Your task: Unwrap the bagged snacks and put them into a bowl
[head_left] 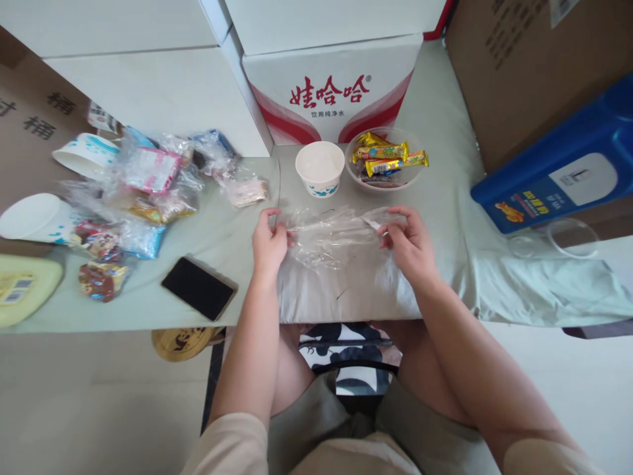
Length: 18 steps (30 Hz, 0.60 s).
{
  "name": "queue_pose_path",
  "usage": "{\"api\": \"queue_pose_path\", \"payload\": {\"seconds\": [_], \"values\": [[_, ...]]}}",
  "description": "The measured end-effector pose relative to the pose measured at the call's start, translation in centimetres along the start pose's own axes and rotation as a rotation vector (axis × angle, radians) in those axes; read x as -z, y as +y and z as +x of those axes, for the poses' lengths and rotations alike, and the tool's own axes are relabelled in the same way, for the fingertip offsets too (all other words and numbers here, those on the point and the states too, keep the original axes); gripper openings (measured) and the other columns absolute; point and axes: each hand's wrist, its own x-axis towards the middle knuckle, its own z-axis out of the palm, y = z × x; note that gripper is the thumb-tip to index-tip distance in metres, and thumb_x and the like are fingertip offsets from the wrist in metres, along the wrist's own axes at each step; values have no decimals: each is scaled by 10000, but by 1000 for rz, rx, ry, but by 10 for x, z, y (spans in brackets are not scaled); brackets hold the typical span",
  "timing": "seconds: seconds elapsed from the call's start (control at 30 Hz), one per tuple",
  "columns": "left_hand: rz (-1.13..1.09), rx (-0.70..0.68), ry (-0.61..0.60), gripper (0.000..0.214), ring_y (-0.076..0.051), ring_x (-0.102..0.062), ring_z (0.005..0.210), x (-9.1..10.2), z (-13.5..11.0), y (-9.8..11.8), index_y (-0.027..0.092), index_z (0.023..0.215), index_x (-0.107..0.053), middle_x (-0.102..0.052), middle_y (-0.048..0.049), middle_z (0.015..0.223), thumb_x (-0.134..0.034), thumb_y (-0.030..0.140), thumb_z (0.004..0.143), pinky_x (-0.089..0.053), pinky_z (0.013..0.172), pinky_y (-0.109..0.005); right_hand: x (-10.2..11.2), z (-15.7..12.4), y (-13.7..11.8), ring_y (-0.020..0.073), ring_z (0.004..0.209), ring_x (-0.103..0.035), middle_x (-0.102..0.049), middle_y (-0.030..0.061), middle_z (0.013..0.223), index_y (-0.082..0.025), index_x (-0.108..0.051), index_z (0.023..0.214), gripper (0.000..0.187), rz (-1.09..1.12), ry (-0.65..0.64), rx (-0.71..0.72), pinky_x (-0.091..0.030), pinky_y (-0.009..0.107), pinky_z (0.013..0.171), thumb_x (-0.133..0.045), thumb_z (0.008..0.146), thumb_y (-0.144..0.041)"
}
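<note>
While the left hand (pixel 270 245) pinches one end of the bag (pixel 329 236), the right hand (pixel 408 243) pinches the other, so the clear film lies stretched between them on the cloth (pixel 346 300). A phone (pixel 198 287) lies left of the hands. Beyond the bag stand a cup (pixel 320 168), a bowl (pixel 395 186) of snack bars, then a box (pixel 336 92).

Cloth-covered table (pixel 445 218): clear plastic bag (pixel 326 237) centre; phone (pixel 198 287) near front edge; paper cup (pixel 320 168), candy bowl (pixel 403 179) at back edge; snack packets (pixel 148 191) left.

Clear bag (pixel 332 235), blk phone (pixel 198 287), yellow snack bars (pixel 386 157).
</note>
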Motion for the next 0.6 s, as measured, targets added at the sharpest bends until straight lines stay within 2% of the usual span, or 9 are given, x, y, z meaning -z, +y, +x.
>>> {"api": "queue_pose_path", "payload": {"seconds": [0.1, 0.17, 0.27, 0.4, 0.5, 0.6], "values": [[73, -7, -91, 152, -108, -591, 397, 0, -3, 5, 221, 961, -647, -661, 37, 576, -711, 189, 827, -380, 401, -168, -1, 1, -4, 79, 502, -577, -702, -92, 711, -296, -565, 1044, 216, 41, 24, -9, -434, 227, 533, -615, 835, -277], [74, 32, -203, 239, -129, -665, 505, 0, -6, 8, 224, 1007, -661, -715, 6, 662, -763, 285, 800, -469, 475, -183, -1, 2, -4, 83, 489, -577, -691, -100, 685, -299, -544, 1094, 274, 61, 27, -21, -422, 227, 521, -621, 831, -291], [169, 58, -296, 341, -132, -687, 582, 0, -8, 10, 219, 1022, -679, -743, -1, 707, -821, 285, 719, -514, 549, -199, 1, 5, -2, 87, 470, -572, -675, -106, 658, -297, -524, 1152, 346, 63, 37, -24, -402, 226, 500, -627, 822, -320], [198, -42, -213, 240, -101, -620, 534, 0, -5, 8, 195, 866, -686, -703, 20, 647, -811, 273, 676, -487, 546, -204, 5, 8, 2, 82, 473, -576, -704, -85, 704, -283, -530, 1089, 284, 49, 46, -26, -403, 229, 504, -619, 827, -346], [169, -91, -181, 238, -107, -631, 565, 0, -2, 7, 192, 853, -691, -706, 16, 677, -806, 280, 665, -498, 572, -218, 6, 8, 3, 84, 479, -569, -712, -74, 720, -278, -527, 1032, 235, 49, 36, -8, -408, 235, 512, -614, 828, -355], [158, -107, -164, 262, -115, -648, 597, 0, 1, 5, 191, 873, -698, -714, 10, 719, -806, 264, 646, -513, 601, -230, 7, 8, 2, 86, 488, -563, -710, -74, 737, -288, -513, 1058, 246, 54, 55, 9, -411, 239, 521, -605, 835, -339]]}}
